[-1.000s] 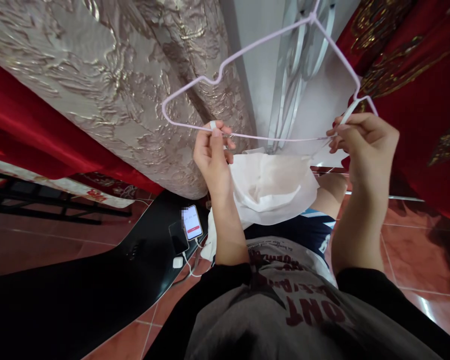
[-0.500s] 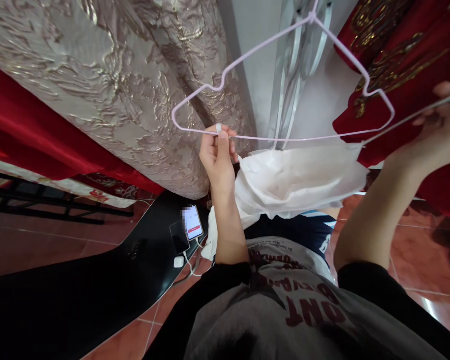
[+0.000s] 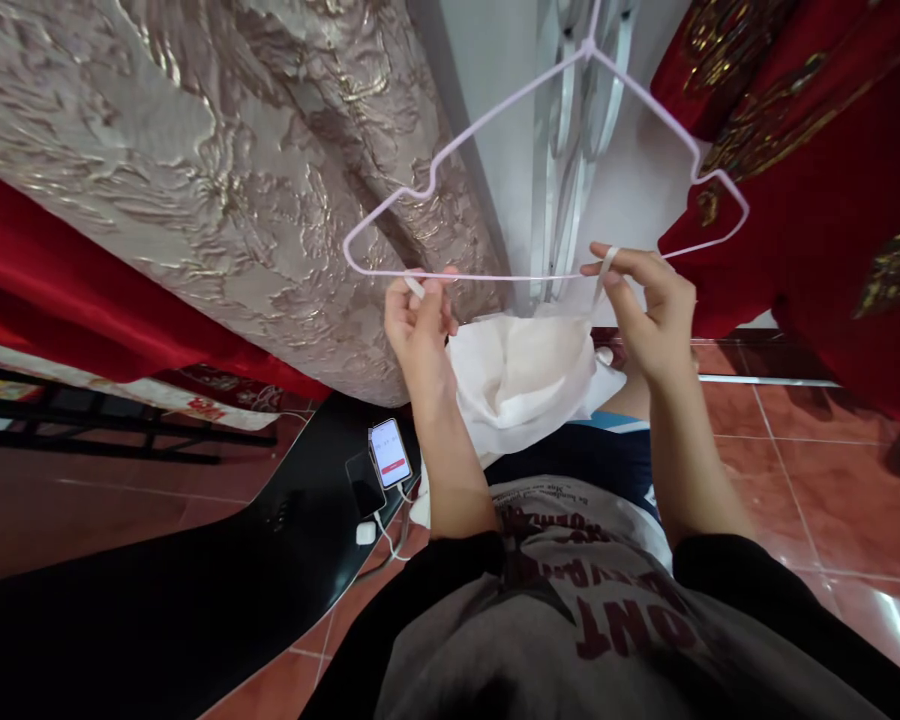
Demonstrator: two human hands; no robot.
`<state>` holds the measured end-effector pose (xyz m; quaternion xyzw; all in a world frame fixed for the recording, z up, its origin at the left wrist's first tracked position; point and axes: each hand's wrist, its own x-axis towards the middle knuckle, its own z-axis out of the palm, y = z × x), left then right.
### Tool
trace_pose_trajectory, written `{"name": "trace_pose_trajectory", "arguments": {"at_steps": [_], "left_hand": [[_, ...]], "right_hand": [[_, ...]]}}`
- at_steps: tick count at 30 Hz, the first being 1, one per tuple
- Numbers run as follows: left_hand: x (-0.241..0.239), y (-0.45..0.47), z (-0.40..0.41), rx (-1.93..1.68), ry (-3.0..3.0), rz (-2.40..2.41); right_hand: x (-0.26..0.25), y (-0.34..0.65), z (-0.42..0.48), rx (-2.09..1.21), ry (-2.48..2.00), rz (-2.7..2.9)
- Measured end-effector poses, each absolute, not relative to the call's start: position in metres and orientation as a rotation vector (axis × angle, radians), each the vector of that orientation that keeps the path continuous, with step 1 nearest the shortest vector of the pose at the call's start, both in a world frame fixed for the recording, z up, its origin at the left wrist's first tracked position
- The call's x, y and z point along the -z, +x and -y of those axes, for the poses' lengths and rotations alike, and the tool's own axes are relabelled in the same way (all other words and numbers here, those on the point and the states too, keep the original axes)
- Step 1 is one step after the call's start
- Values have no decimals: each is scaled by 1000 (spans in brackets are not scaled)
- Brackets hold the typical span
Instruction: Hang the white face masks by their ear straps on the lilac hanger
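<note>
A pale lilac wire hanger point(image 3: 495, 275) hangs in front of me. A thin white garment point(image 3: 525, 375) droops below its bottom bar. My left hand point(image 3: 418, 330) is closed, pinching one white strap against the bar near the hanger's left end. My right hand point(image 3: 649, 315) is also closed, pinching the other white strap point(image 3: 604, 270) just under the bar, toward the middle right. The garment bunches between my two hands.
A beige embroidered curtain point(image 3: 232, 190) hangs at the left and red embroidered cloth point(image 3: 832, 180) at the right. A phone with a lit screen point(image 3: 388, 453) lies on a black surface point(image 3: 195, 590) with a white charger cable. Red floor tiles point(image 3: 795, 470) lie below.
My right hand swung far out to the right, stretching the strap, and has come back inward to the bar. The garment has bunched up again. My left hand stayed at the bar.
</note>
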<state>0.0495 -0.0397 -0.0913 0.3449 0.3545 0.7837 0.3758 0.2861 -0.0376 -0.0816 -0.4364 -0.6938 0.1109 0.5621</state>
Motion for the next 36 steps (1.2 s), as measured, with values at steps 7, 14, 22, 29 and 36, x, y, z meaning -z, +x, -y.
{"name": "trace_pose_trajectory", "arguments": {"at_steps": [7,14,22,29,36], "left_hand": [[87,14,47,-2257,1031,-994],[45,-4,45,-2170,1608,-992],[20,-4,-7,-1762,2028,-873],[14,7,-12,-1593,1937,-1266],[73,13,0,-2093,1333,-1072]], "right_hand": [[89,282,40,-194,-1042,1574],[88,289,49,-180,-1059,1542],[89,287,49,-145,-1087,1524],[93,289,46,-120,-1088,1544],[86,281,60,-116,-1094,1543]]}}
